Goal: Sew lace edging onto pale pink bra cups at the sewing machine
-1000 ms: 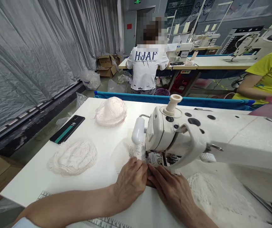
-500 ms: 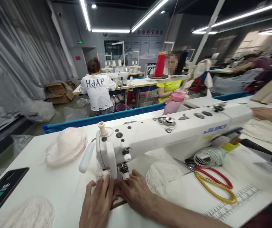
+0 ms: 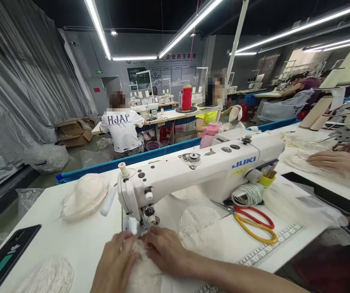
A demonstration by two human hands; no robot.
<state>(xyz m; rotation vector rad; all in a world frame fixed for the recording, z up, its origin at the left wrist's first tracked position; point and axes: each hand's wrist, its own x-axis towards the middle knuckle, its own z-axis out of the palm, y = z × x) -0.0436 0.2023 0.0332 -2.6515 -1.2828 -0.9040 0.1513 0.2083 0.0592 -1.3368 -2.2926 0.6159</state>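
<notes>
A piece of sheer cream lace fabric [image 3: 144, 270] lies between my two hands, just in front of the sewing machine [image 3: 187, 171] and its needle area. My left hand [image 3: 115, 258] holds its left side with bent fingers. On the other side, my right hand [image 3: 167, 250] pinches the fabric close to the presser foot [image 3: 144, 228]; its fingertips are partly hidden. Another cream lace piece [image 3: 197, 221] lies under the machine arm. To its right are scissors [image 3: 251, 221] with one red and one yellow handle.
On the left of the table are a cream fabric stack [image 3: 85, 195], a lace piece [image 3: 48, 276] and a black phone-like box [image 3: 8, 252]. Coiled cord [image 3: 248, 194] sits by the machine's base. A co-worker's hand [image 3: 327, 160] rests on fabric at right.
The lace fabric now shows between my hands, which have come slightly back from the needle. The camera view has shifted, so the machine and scissors appear further left.
</notes>
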